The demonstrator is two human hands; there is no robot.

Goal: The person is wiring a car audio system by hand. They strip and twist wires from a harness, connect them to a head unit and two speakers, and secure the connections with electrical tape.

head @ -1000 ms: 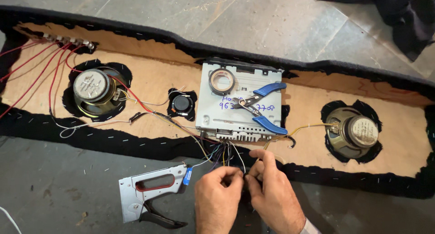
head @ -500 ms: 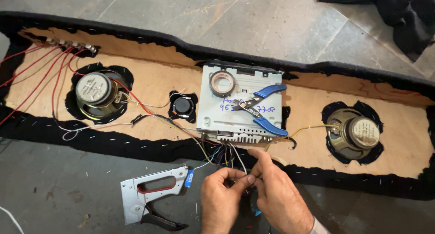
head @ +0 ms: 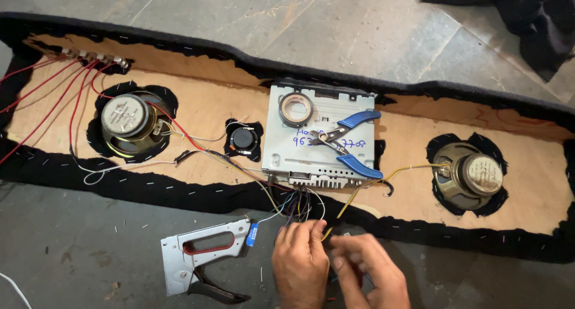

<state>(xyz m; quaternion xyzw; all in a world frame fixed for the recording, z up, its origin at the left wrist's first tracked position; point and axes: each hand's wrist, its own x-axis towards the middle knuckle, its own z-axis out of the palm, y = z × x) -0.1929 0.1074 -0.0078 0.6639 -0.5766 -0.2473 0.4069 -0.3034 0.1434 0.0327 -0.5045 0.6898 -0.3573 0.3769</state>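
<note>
Both hands (head: 335,267) — fingers pinching wires (head: 299,210)

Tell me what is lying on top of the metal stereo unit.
On the metal stereo unit lie blue-handled pliers and a tape roll. The pliers cover part of some handwriting on it.

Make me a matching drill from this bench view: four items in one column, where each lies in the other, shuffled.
1. pliers
2. staple gun
3. tape roll
4. small tweeter

A. on the floor, left of the hands
B. in a cutout between the left speaker and the stereo
C. across the stereo's top, blue handles to the right
D. on the stereo's far left corner

Pairs: 1-C, 2-A, 3-D, 4-B
</note>
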